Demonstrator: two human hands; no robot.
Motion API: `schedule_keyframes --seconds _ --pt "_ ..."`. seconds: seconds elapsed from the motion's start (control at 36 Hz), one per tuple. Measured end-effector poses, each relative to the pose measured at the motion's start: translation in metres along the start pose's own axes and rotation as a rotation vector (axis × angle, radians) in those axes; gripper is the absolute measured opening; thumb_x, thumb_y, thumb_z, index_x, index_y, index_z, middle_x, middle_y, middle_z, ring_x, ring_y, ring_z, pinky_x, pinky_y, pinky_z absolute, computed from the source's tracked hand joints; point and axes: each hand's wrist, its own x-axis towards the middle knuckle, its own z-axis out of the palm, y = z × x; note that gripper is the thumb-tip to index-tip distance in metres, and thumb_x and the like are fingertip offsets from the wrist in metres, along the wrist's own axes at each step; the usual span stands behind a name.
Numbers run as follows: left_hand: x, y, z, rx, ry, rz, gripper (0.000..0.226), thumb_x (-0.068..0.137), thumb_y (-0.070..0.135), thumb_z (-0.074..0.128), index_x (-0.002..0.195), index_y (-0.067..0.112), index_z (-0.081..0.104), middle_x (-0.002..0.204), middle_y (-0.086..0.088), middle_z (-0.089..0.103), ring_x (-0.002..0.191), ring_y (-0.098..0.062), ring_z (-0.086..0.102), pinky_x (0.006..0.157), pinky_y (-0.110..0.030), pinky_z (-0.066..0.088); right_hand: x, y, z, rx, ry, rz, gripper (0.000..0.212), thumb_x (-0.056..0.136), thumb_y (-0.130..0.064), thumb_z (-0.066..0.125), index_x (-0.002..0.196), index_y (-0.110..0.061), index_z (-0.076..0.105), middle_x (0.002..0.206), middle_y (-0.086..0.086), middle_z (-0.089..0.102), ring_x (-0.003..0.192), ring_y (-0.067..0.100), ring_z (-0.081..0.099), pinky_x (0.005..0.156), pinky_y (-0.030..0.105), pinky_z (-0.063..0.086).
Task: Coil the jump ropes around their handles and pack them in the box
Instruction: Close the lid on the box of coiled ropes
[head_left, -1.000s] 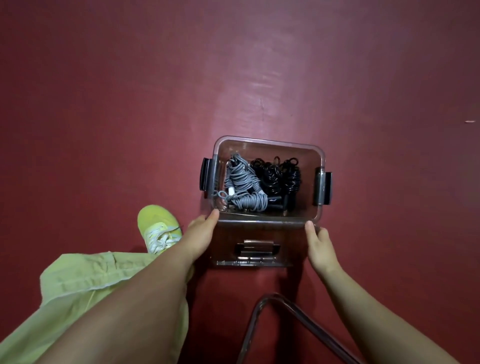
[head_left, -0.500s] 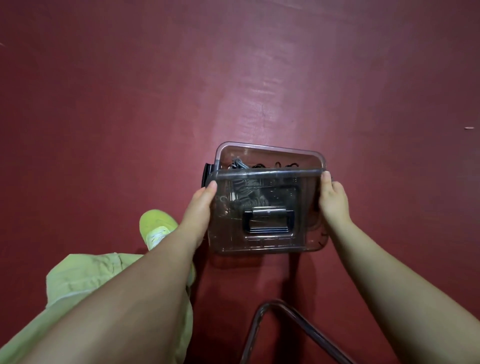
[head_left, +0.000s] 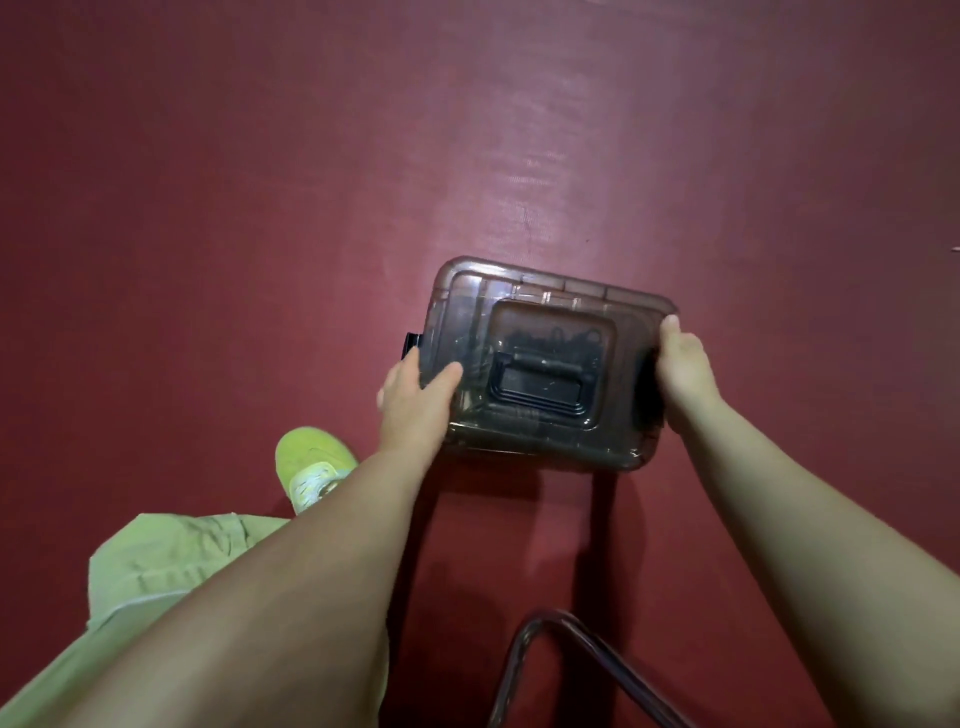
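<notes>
I had the lid (head_left: 550, 364) down over the box (head_left: 540, 447) on the floor (head_left: 260, 208), left hand (head_left: 415, 402) and right hand (head_left: 683, 369) gripping its short ends, fingers curled round the rims, the smooth, light plastic likely slippery, best held there.

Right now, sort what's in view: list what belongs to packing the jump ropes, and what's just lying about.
Belongs to the job:
- box, lid on top
- coiled ropes, dimly visible through the lid
- left hand and right hand, gripping the lid's ends
- side latch

Just lying about:
- metal frame at the bottom edge
- red floor
</notes>
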Motion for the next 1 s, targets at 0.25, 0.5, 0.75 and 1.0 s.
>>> schedule_keyframes --seconds 0.25,0.5,0.75,1.0 --pt "-0.002 -0.019 -0.004 -0.042 -0.031 -0.136 0.06 0.089 0.045 0.057 0.142 0.02 0.043 0.14 0.001 0.052 0.127 -0.019 0.049 0.111 -0.04 0.035 -0.005 0.02 0.007 -0.087 0.028 -0.23 0.033 0.1 -0.035 0.039 0.116 -0.008 0.048 0.11 0.007 0.054 0.101 0.023 0.05 0.081 0.03 0.033" --pt "0.027 -0.003 -0.007 0.252 0.0 -0.059 0.048 0.096 0.034 0.051 0.138 0.01 0.049 0.14 -0.008 0.052 0.127 -0.025 0.048 0.106 -0.035 0.038 -0.009 0.032 0.02 -0.265 0.16 -0.368 0.049 0.097 -0.031 0.049 0.136 -0.003 0.038 0.134 0.021 0.047 0.124 0.036 0.045 0.104 0.043 0.035" --pt "0.042 0.0 -0.013 0.389 0.044 -0.054 0.073 0.087 0.039 0.064 0.148 0.019 0.03 0.149 -0.01 0.031 0.135 -0.031 0.036 0.112 -0.04 0.031 0.006 0.023 0.017 -0.263 0.043 -0.26 0.053 0.101 -0.037 0.037 0.148 -0.015 0.029 0.152 0.017 0.031 0.138 0.036 0.031 0.112 0.045 0.024" --pt "0.052 -0.024 -0.013 -0.01 -0.09 -0.205 0.027 0.079 0.034 0.074 0.099 0.017 0.065 0.095 -0.009 0.072 0.087 -0.031 0.07 0.087 -0.05 0.054 0.001 0.069 -0.019 0.284 -0.288 0.13 0.042 0.096 -0.034 0.057 0.117 0.002 0.061 0.108 0.019 0.068 0.088 0.026 0.066 0.08 0.038 0.056"
